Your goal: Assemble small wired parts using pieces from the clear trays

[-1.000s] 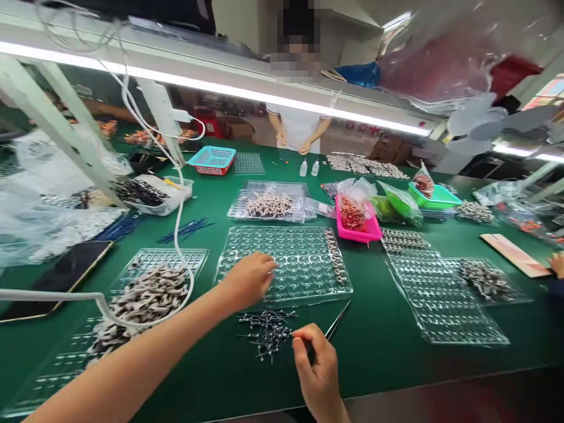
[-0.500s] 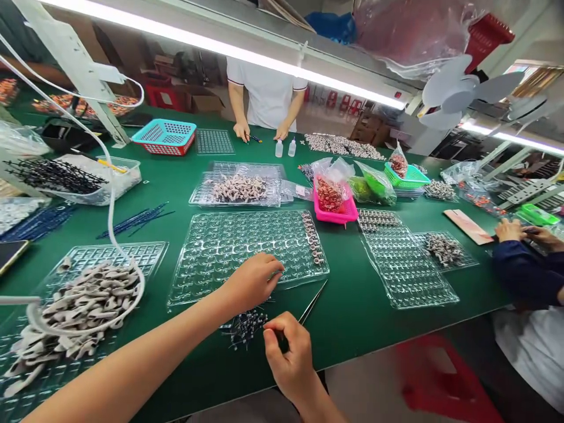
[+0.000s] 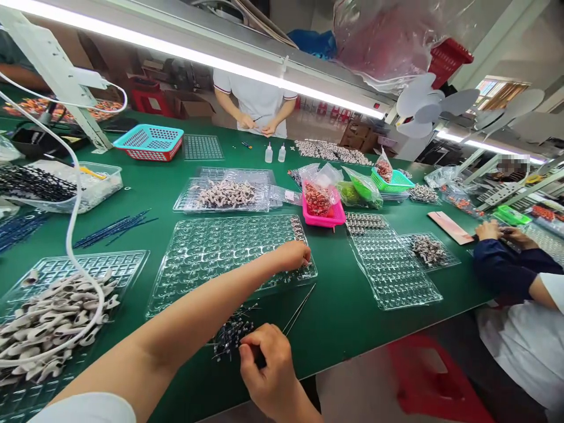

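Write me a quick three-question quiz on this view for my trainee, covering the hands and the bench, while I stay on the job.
1. Multiple choice: as seen in the picture, where on the large clear tray is the left hand?
A. At its left end
B. At its right end
C. At its far left corner

2. True or false: the right hand is nearer than the left to the pile of dark, thin-stemmed pieces.

3. Count: how many small white bottles stand beyond the tray?

Key: 1. B; 2. True; 3. Two.
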`<state>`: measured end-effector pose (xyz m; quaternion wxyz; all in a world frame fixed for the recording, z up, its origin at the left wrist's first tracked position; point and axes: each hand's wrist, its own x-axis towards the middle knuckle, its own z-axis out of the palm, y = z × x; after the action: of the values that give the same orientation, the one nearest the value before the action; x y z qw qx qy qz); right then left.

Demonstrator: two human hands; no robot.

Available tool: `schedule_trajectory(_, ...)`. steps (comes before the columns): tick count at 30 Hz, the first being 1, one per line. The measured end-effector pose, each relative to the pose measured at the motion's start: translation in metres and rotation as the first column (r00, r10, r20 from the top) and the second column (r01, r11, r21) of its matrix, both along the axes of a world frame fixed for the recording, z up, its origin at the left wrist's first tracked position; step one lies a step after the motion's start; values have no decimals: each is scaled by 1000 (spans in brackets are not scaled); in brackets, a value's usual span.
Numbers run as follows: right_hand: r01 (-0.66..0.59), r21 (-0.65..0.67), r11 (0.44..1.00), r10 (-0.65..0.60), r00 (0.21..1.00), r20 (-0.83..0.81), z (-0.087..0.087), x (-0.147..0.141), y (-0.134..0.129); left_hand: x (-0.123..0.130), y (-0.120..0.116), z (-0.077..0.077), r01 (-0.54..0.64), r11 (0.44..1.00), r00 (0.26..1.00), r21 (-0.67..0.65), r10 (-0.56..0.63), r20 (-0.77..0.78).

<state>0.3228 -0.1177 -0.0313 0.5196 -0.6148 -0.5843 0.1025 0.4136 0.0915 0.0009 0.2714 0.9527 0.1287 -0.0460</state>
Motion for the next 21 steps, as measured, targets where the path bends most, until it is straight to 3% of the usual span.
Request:
schedule_trajectory(3,-21,8,1000,21,1000,-6,2,1,0,4,5,3,-1,998,1000,-60,0,-4)
schedule_trajectory(7,-30,24,999,31,999,-21,4,1,0,-10,-1,20,-51,987,993,-153,65,94)
schedule_trajectory(10,-29,18,999,31,997,-64,7,4,-1,-40,-11,35,-134,960,973,-245,175,153)
schedule_trajectory(14,10,-11,1000,-11,992,-127,11,17,-9,-105,-27,49,-247,897,932,-367,324,165)
schedule_trajectory(16,60,-27,998,-62,992,-112,13,27,-14,-143,-35,51,-296,845,906,-446,396,149)
schedule_trajectory(18,95,-66,993,-99,993,-69,15,36,-16,-176,-43,50,-333,730,864,-597,490,116)
schedule_trajectory(21,50,-193,980,-51,999,-4,18,43,-11,-208,-50,41,-340,547,791,-765,606,82)
